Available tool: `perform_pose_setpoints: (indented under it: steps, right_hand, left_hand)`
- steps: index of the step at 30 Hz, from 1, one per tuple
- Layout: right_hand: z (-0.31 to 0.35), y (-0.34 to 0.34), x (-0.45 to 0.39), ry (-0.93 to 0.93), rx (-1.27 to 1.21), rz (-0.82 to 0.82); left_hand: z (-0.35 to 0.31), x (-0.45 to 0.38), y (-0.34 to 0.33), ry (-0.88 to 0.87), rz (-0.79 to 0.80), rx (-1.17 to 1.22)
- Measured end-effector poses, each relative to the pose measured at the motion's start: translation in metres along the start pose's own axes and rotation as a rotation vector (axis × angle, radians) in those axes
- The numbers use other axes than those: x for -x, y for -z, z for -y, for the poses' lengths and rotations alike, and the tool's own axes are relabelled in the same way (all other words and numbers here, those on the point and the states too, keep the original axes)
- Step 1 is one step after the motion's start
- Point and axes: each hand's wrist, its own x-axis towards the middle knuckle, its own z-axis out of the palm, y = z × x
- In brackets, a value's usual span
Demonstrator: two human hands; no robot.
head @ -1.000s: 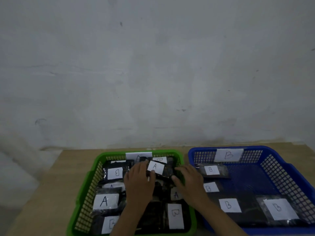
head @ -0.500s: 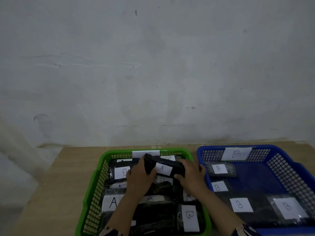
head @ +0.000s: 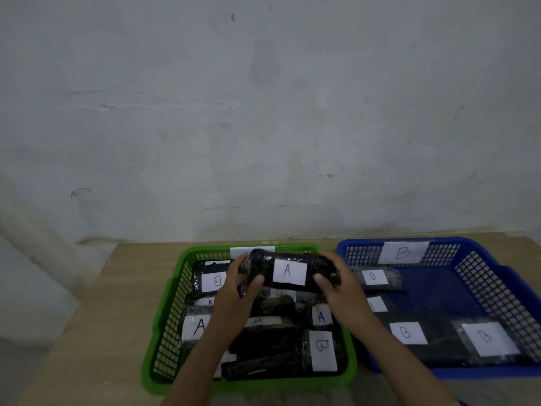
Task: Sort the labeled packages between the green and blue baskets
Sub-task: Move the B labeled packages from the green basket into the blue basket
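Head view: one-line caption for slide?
Both hands, left hand and right hand, hold an A-labeled package over the green basket beside the blue basket.

A light brown wooden table (head: 96, 317) with a faint grain was set against a pale, stained plaster wall (head: 263, 112). Two perforated plastic baskets were placed directly on the tabletop. A green rectangular plastic basket (head: 164, 312) was set near the middle of the table. A blue rectangular plastic basket (head: 497, 276) was set just beside the green basket, on its right, the two rims nearly touching. Bare wood was left exposed to the left of the green basket and in a narrow strip behind it, up to the wall.
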Motion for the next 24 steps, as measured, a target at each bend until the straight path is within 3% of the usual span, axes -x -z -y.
perform_pose_setpoints:
  steps: [4,7,15,24]
  right_hand:
    - [-0.006,0.009,0.003,-0.070,-0.068,-0.136]
    - [-0.011,0.013,0.009,-0.085,-0.083,-0.170]
    - [-0.029,0.021,0.031,-0.129,-0.094,-0.275]
    - [-0.040,0.032,0.047,-0.135,-0.096,-0.309]
  left_hand:
    - [0.020,0.018,0.010,-0.016,0.010,-0.501]
    - [0.024,0.028,0.011,0.002,0.058,-0.712]
    - [0.006,0.048,-0.038,-0.195,0.300,-0.817]
    - [-0.016,0.033,-0.059,-0.160,0.570,-0.963]
